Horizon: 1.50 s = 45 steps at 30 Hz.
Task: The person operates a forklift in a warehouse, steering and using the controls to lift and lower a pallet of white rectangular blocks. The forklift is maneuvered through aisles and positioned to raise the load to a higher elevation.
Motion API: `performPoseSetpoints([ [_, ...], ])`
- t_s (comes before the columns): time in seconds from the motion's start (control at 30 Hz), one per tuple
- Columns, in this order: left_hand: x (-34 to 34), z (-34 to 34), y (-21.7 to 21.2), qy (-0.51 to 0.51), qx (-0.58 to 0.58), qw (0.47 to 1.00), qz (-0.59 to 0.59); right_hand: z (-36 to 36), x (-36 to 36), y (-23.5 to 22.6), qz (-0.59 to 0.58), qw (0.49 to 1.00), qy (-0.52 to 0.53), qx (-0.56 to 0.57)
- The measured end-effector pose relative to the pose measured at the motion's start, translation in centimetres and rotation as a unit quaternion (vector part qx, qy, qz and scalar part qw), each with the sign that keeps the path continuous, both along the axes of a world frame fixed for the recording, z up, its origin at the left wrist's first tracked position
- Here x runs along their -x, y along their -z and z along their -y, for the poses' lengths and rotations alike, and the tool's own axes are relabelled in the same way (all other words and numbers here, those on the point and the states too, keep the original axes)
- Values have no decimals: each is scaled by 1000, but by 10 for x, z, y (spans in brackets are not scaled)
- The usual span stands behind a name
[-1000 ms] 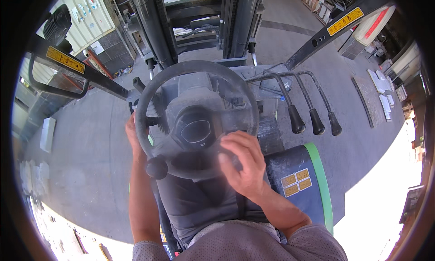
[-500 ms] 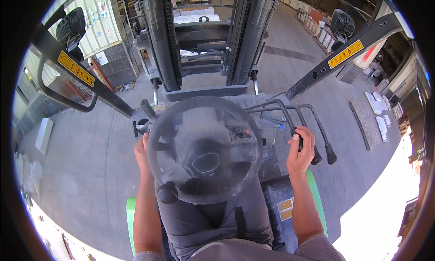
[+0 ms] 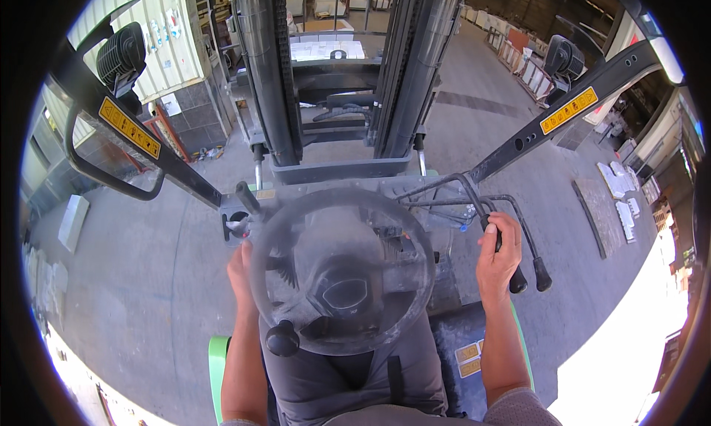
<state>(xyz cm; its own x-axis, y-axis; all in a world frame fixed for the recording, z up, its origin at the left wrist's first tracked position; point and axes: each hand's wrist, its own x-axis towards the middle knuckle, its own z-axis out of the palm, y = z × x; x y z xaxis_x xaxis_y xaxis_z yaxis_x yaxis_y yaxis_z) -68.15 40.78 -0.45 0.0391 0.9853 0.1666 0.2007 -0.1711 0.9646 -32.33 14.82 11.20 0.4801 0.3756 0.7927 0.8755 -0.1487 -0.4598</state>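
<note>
The black lever (image 3: 476, 196), the one closest to the steering wheel (image 3: 346, 294), stands to the right of the wheel, its knob partly covered by the fingers. The right hand (image 3: 500, 256) is closed around that knob, thumb up along it. The middle lever (image 3: 518, 282) has its knob just below this hand, and the outer lever (image 3: 543, 276) is a little further right. The left hand (image 3: 241, 274), well apart from the right, is at the wheel's left rim; whether it grips anything I cannot tell. A round knob (image 3: 282, 339) sits on the wheel's lower left, and the hub bears a shield-like outline.

On the dark side panel (image 3: 461, 333), by the right forearm, are orange-and-white stickers (image 3: 469, 359), too small to read. A yellow label (image 3: 129, 127) with a row of small pictures runs along the left post (image 3: 189, 182), and a matching label (image 3: 569, 110) lies on the right post (image 3: 511, 141). Ahead, between the posts, rises the dark mast (image 3: 265, 71), with white blocks (image 3: 326, 50) beyond it. Flat slabs (image 3: 598, 215) lie on the grey floor (image 3: 170, 278) to the right.
</note>
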Motion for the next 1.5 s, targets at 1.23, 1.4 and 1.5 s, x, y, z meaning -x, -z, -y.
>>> performPoseSetpoints([
  [1.23,6,4,-43,14,61,996,-68,-9,12,-10,-69,997,33,13],
  [1.4,3,7,-43,8,60,996,-60,12,21,3,-66,996,50,36],
  [1.5,5,6,-35,9,83,995,-50,23,23,10,-53,997,46,41],
])
